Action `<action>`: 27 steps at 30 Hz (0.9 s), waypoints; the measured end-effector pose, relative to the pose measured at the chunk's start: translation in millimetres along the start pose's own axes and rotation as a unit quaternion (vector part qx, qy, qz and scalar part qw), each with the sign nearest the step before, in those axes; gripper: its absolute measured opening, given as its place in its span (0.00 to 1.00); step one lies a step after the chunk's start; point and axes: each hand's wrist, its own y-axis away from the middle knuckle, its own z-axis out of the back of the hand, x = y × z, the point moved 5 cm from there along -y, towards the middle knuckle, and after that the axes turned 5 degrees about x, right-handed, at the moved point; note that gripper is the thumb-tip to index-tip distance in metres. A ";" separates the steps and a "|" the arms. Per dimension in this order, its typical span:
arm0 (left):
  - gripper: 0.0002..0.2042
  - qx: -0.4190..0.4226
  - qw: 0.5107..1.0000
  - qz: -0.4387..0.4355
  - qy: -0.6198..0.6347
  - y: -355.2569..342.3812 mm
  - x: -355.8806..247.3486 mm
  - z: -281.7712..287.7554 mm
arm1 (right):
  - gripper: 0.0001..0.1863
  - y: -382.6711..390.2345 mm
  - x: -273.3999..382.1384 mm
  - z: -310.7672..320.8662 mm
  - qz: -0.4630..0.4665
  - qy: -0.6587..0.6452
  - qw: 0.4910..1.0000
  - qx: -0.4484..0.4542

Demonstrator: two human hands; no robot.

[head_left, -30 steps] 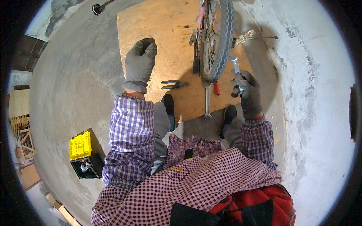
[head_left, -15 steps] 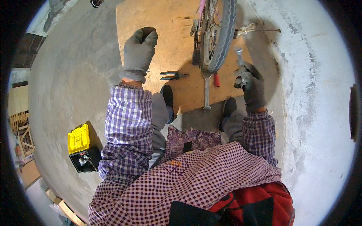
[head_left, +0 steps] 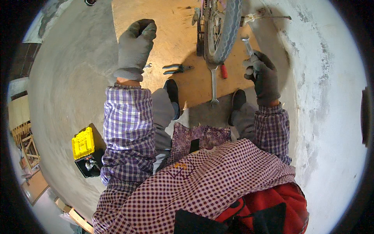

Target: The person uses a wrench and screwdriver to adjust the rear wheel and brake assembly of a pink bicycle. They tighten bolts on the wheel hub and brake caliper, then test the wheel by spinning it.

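Concrete floor (head_left: 70, 82) with a wooden board (head_left: 167, 39) on it, pale scuffed wall (head_left: 323, 101) on the right. Gloved left hand (head_left: 136, 46) hung over the board's left side, fingers curled in; couldn't tell if it gripped anything. Gloved right hand (head_left: 266, 76) grasped a small wrench (head_left: 248, 47), head pointing far, right of the bicycle wheel (head_left: 228, 41) and apart from it.

Progress, by judgement: mid-job, tools out, wheel apparently mounted, small wrench not on any part. Fastener state not readable, so what was left couldn't be told.

Wheel stood upright at far centre-right, over the board: grey tyre with wavy tread, thin spokes, dull rim, dark chain-side parts (head_left: 200, 37) on its left. Long wrench (head_left: 214, 85) lay at its near end, red handle (head_left: 224, 71) just right of that. Pliers (head_left: 175, 69) left of the wheel. Farther out, near left: black toolbox (head_left: 80, 167), yellow lid (head_left: 83, 143) open.
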 end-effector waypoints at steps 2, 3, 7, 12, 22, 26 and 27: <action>0.15 0.007 0.999 0.028 -0.027 0.9 1.8 -5.4 | 0.20 -1.5 1.7 7.2 0.025 -0.022 0.999 -0.020; 0.16 0.013 0.999 0.024 -0.046 1.2 0.8 -9.0 | 0.20 -2.8 -0.1 8.3 0.006 0.002 1.000 0.010; 0.17 0.046 0.998 0.015 -0.035 -2.7 -4.0 -30.6 | 0.21 -8.7 -4.1 24.6 -0.020 -0.007 0.996 0.084; 0.18 0.053 0.994 0.035 -0.085 -0.7 -13.7 -56.5 | 0.20 -16.3 8.3 62.6 0.038 -0.075 0.996 -0.019; 0.17 0.090 0.984 0.051 -0.142 3.3 -35.2 -92.9 | 0.16 -8.2 33.3 78.5 0.039 -0.043 0.998 0.020; 0.18 0.070 0.986 0.046 -0.143 6.8 -39.7 -100.1 | 0.15 -23.0 44.1 105.0 0.134 -0.159 0.977 -0.046; 0.18 0.074 0.985 0.048 -0.147 9.2 -42.0 -104.8 | 0.15 -24.3 43.0 103.7 0.165 -0.161 0.972 -0.053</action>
